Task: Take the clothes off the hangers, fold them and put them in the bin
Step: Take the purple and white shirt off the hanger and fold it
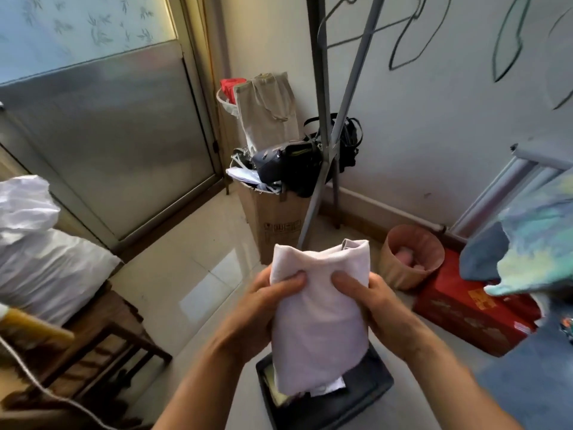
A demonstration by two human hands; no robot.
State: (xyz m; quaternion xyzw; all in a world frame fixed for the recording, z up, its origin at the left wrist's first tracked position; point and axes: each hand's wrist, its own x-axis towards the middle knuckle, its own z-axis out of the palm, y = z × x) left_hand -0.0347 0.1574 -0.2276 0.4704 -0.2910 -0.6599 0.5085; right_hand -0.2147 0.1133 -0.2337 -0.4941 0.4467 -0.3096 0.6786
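Note:
A folded pale pink-white garment [322, 324] hangs upright in front of me, held from both sides. My left hand [263, 302] grips its left edge with the thumb pressed on the front. My right hand [369, 299] grips the right edge the same way. Directly below the garment a dark bin [369, 389] stands on the floor, with folded light cloth showing inside it. Empty wire hangers [412, 35] hang from the grey rack [322, 119] at the top. A blue-green patterned garment [533, 240] hangs at the right edge.
A cardboard box [279, 225] stuffed with bags stands at the rack's foot. A round wooden basket [412, 256] and a red box [474, 308] sit on the right. A wooden chair [93, 336] with white bags [40, 252] is at left.

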